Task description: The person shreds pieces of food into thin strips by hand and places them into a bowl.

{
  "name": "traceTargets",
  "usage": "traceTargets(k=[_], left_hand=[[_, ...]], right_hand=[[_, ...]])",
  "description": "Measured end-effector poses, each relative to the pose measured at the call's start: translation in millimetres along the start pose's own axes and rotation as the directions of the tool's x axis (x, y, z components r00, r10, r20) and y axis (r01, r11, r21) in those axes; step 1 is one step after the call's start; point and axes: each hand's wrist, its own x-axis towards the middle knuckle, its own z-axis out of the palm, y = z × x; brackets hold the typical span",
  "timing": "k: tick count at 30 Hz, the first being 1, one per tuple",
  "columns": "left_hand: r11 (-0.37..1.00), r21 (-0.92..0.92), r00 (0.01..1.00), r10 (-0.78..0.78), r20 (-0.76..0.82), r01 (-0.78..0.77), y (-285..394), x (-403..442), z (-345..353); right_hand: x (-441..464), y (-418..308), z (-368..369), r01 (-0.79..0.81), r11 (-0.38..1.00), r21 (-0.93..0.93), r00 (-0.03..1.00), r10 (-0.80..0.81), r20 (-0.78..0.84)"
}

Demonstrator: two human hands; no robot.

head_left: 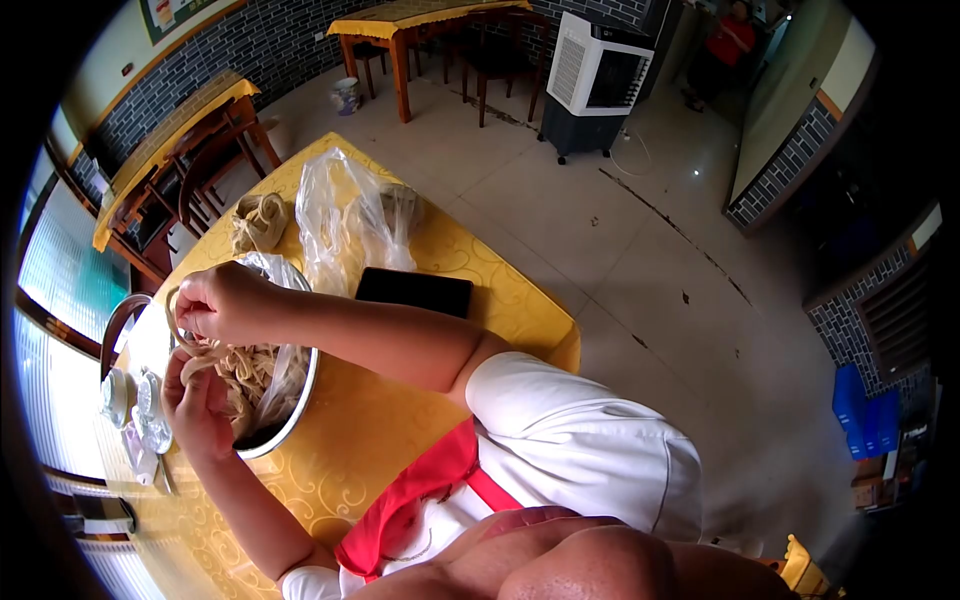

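A white-rimmed bowl [308, 385] on the yellow tabletop holds tan, strip-like pieces [250, 375] and some clear plastic. Over its far left side, my right hand [228, 305] pinches a tan strip [172, 310] that loops down past the fingertips. Just below it, my left hand [200, 405] has its thumb and fingers closed on a tan strip at the bowl's edge. The two hands are close together. Whether both hold the same strip is hard to tell.
On the yellow table [400, 400] lie a black phone [415, 292], a clear plastic bag [340, 215] and a tan bundle [258, 222]. Glass dishes [152, 410] stand at the left. An air cooler [597, 80] and a person [728, 45] are farther back.
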Motion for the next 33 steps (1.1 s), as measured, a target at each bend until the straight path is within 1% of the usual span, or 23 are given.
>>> traceTargets(k=[3,4,6,8,9,10,11,12,13,14,15,16,17,18,19,20,21,23,26,29,32,33], left_hand=[[0.999,-0.002,0.999,0.034,-0.030,-0.034,8.5,-1.0,2.0],[0.999,0.025,0.997,0.046,-0.059,-0.045,11.8,-1.7,5.2],[0.997,0.040,0.995,0.074,-0.060,-0.072,11.5,-0.1,-4.2],[0.993,0.056,0.991,0.110,-0.072,-0.106,10.9,0.1,-9.7],[0.992,0.086,0.986,0.106,-0.126,-0.096,11.5,0.1,-8.0],[0.990,0.117,0.977,0.103,-0.187,-0.081,12.2,0.4,-3.2],[0.987,0.150,0.959,0.100,-0.266,-0.062,12.9,-2.1,-0.3],[0.989,0.140,0.965,0.071,-0.253,-0.036,13.5,-4.0,-0.1],[0.986,0.165,0.962,0.057,-0.267,-0.012,15.9,-4.6,-2.2],[0.978,0.211,0.960,0.060,-0.272,-0.001,17.6,-4.6,1.9],[0.965,0.262,0.958,0.067,-0.280,0.009,19.4,-6.7,5.3],[0.956,0.292,0.953,0.077,-0.292,0.012,19.3,-8.9,5.9],[0.933,0.361,0.953,0.104,-0.285,0.006,20.2,-9.3,11.2],[0.977,0.213,0.975,0.050,-0.216,-0.003,21.2,-10.8,9.0],[0.996,0.084,0.982,0.014,-0.189,0.002,23.8,-11.9,12.6],[0.998,0.058,0.991,0.006,-0.134,0.002,24.9,-11.4,13.3],[1.000,-0.019,0.999,-0.014,-0.046,0.013,24.1,-9.4,6.3],[0.999,-0.042,0.997,-0.021,-0.074,0.018,29.9,-9.8,14.0],[0.999,0.029,0.996,0.035,-0.079,-0.032,29.0,-7.6,16.8],[1.000,-0.016,1.000,-0.005,-0.019,0.005,28.5,-8.4,7.7],[0.983,0.167,0.989,0.093,-0.115,-0.073,22.8,-5.9,10.8],[0.969,0.237,0.988,0.097,-0.117,-0.067,23.8,-6.3,12.1]], right_hand=[[-3.2,-6.8,-1.9,-0.094,0.996,-0.007,0.993,0.095,0.063],[-3.6,-6.9,-1.9,-0.089,0.996,-0.018,0.991,0.090,0.098],[-3.8,-6.6,-2.1,-0.076,0.996,-0.037,0.983,0.081,0.167],[-4.1,-9.6,-3.8,-0.057,0.998,-0.008,0.983,0.058,0.173],[-4.2,-11.9,-4.8,-0.049,0.999,0.009,0.983,0.047,0.178],[-3.4,-13.4,-7.4,-0.083,0.996,0.041,0.978,0.074,0.195],[-2.6,-11.1,-8.5,-0.070,0.997,0.026,0.977,0.063,0.206],[-2.3,-16.3,-12.7,-0.140,0.990,0.035,0.962,0.127,0.243],[-2.7,-12.6,-11.0,-0.155,0.977,0.145,0.962,0.116,0.249],[-0.9,-8.7,-9.6,-0.237,0.953,0.190,0.930,0.165,0.330],[-0.9,-4.8,-9.5,-0.204,0.957,0.208,0.928,0.121,0.353],[-3.8,-4.3,-7.4,-0.246,0.941,0.232,0.925,0.157,0.345],[-5.0,-11.1,-9.8,-0.276,0.925,0.260,0.925,0.182,0.334],[-2.9,-21.6,-13.8,-0.300,0.934,0.195,0.911,0.219,0.350],[-2.7,-29.2,-16.4,-0.366,0.915,0.168,0.889,0.290,0.355],[-2.3,-24.5,-15.8,-0.368,0.914,0.173,0.894,0.295,0.338],[-2.3,-19.5,-15.2,-0.413,0.895,0.168,0.876,0.340,0.341],[-0.6,-24.2,-13.4,-0.434,0.863,0.258,0.878,0.342,0.335],[-0.9,-25.0,-13.4,-0.442,0.867,0.230,0.876,0.362,0.319],[-0.5,-27.0,-13.8,-0.458,0.864,0.207,0.865,0.380,0.327],[-0.5,-26.5,-13.3,-0.478,0.852,0.214,0.855,0.395,0.337],[-1.0,-26.1,-13.1,-0.477,0.850,0.223,0.856,0.392,0.336]])
